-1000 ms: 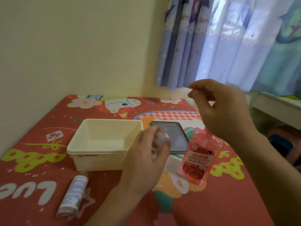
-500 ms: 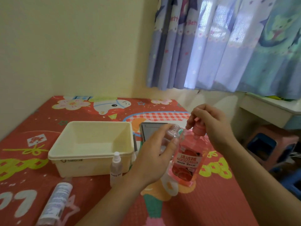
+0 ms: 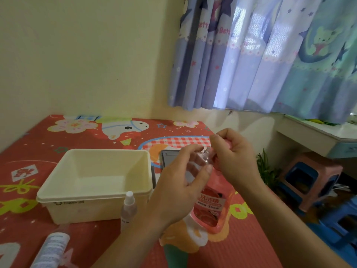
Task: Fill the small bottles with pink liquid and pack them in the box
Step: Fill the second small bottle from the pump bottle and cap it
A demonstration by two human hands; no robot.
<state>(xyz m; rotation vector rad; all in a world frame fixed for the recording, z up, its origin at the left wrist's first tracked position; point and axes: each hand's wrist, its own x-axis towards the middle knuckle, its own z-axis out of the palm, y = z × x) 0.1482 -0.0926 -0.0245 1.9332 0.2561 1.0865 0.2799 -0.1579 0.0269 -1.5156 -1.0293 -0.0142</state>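
The left hand [image 3: 179, 188] has its grip closed around a small clear bottle [image 3: 201, 159], held tilted with its open neck up against the pump top of the big pink liquid bottle [image 3: 212, 206]. The right hand [image 3: 234, 157] is closed over that pump top, fingers curled on it. The pink bottle stands on the red patterned worktop [image 3: 34, 144]. Just left of the hands sits the cream box [image 3: 92, 198]; a small spray bottle [image 3: 128, 207] stands upright at its front wall. Another bottle [image 3: 51, 248] lies on its side nearer the camera.
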